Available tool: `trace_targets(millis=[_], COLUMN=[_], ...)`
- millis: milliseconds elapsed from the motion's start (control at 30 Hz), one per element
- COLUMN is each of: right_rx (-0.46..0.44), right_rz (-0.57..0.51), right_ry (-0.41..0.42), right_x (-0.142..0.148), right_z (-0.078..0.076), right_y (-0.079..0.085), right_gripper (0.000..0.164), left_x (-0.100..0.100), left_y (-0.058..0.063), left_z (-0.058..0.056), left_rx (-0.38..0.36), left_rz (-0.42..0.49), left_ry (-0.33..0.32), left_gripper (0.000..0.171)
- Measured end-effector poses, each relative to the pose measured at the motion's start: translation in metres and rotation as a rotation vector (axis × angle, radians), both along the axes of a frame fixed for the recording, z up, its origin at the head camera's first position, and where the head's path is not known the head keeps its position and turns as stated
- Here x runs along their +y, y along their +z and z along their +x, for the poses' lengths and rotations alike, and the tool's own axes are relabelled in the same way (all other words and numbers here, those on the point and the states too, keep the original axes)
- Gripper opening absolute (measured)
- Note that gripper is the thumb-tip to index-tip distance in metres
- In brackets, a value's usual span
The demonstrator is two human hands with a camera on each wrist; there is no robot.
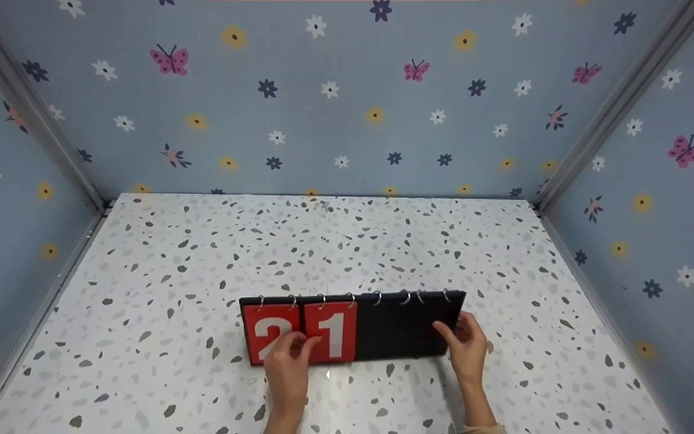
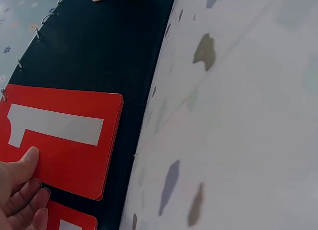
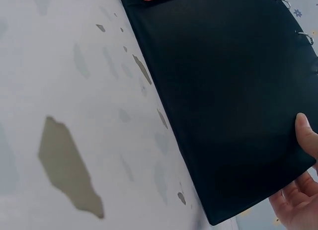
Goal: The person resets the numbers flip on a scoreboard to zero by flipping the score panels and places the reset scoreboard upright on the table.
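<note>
Right hand (image 1: 467,349) pinches the black board (image 1: 404,328) at its right end, thumb in front, fingers behind! Left hand (image 1: 288,364) sits at the board's left half, fingers curled, thumb on the red 1 card (image 1: 346,331); can't tell if it's pinching. Left wrist view reveals layered card edges, hidden from the head view. Speckled worktop (image 1: 323,253) under the board, floral wall (image 1: 347,120) beyond.
</note>
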State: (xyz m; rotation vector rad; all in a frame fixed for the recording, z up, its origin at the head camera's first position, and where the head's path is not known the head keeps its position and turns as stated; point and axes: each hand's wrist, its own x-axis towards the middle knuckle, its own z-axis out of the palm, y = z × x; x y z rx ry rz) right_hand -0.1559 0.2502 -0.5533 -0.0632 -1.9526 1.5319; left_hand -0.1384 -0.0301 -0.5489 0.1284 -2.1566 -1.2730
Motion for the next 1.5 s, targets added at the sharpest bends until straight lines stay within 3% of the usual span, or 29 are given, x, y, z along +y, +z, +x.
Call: trace_targets(millis=[233,467,667,800,967,1167,1300,1433,1500], right_rx=[-0.035,-0.071,-0.103,-0.101,-0.113,-0.082,-0.075,-0.080,-0.071], right_rz=[0.010,0.008,0.005,0.002,0.001,-0.002,-0.011,-0.014,-0.010], right_ry=[0.017,0.013,0.000,-0.004,-0.018,-0.029,-0.023,-0.004,0.010], right_x=[0.000,-0.010,-0.012,-0.010,-0.003,0.001,0.000,-0.006,-0.009], right_z=[0.001,0.009,0.010,0.008,0.003,0.000,0.000,0.006,0.008], right_y=[0.006,0.027,0.032,0.027,0.012,0.001,0.001,0.017,0.024], right_gripper=[0.024,0.025,0.024,0.025,0.025,0.024,0.023,0.023,0.023], left_x=[-0.002,-0.005,-0.008,-0.009,-0.013,-0.021,-0.028,-0.034,-0.036], left_y=[0.003,0.006,0.012,0.018,0.025,0.033,0.039,0.045,0.048], left_z=[0.002,0.005,0.012,0.019,0.027,0.033,0.037,0.039,0.039], left_rx=[-0.037,-0.032,-0.071,-0.159,-0.214,-0.141,-0.085,0.000,0.047], left_rz=[0.016,-0.038,-0.032,-0.012,0.046,0.147,0.217,0.286,0.278], left_ry=[-0.050,-0.079,-0.098,-0.163,-0.303,-0.431,-0.499,-0.606,-0.643], left_gripper=[0.016,0.012,0.029,0.036,0.021,0.008,0.011,0.024,0.032])
